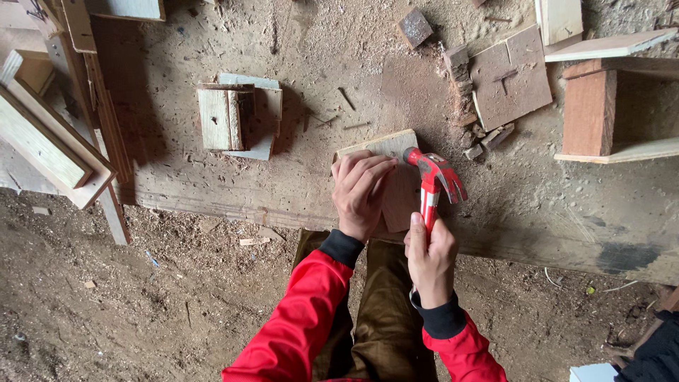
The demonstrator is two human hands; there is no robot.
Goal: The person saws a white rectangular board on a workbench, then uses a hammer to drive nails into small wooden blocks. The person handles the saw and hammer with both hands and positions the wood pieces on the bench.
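Wooden block (396, 180) pale, rough; left hand (361, 194) pressing flat on it, right hand (430, 258) gripping red claw hammer (431, 180), head seemingly touching block

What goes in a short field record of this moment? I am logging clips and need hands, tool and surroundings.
setting: dusty wooden board on a dirt floor, sawdust all over
left hand: pressed flat on a small wood piece
right hand: grips a red hammer by its handle, head at the piece's top edge
nearby: small wooden box to the left, square plank and loose nails beyond
clothing: red sleeves, brown trousers
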